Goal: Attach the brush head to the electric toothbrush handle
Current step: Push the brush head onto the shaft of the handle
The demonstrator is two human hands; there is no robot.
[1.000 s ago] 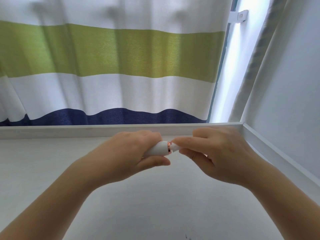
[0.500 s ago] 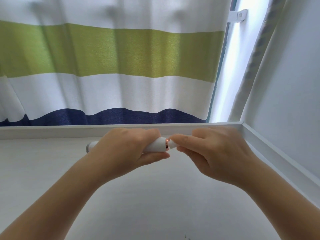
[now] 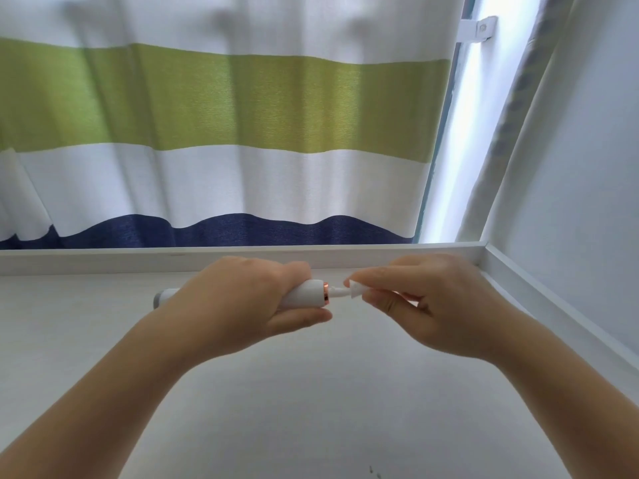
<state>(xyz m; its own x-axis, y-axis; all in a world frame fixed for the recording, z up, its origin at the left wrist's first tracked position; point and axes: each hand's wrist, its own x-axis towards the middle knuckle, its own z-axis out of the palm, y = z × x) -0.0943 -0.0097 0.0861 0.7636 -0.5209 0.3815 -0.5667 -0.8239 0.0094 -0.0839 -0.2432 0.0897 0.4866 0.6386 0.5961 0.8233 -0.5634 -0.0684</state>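
My left hand (image 3: pixel 238 299) is wrapped around the white toothbrush handle (image 3: pixel 306 294), held level above the table. The handle's grey end (image 3: pixel 159 299) sticks out to the left and its copper ring (image 3: pixel 325 293) faces right. A thin white shaft (image 3: pixel 338 292) shows between the ring and the brush head. My right hand (image 3: pixel 425 302) pinches the white brush head (image 3: pixel 356 289), whose open base sits over the shaft's tip, a small gap away from the ring. The bristle end is hidden inside my fingers.
A white table (image 3: pixel 311 402) with a raised rim (image 3: pixel 103 259) along the back and right side lies below my hands. A striped curtain (image 3: pixel 214 133) hangs behind it, and a white wall (image 3: pixel 581 167) stands to the right.
The brush head and the handle have drawn apart: the head touched the copper ring before, and now a bare shaft shows between them. My left hand has shifted left, exposing the handle's grey end.
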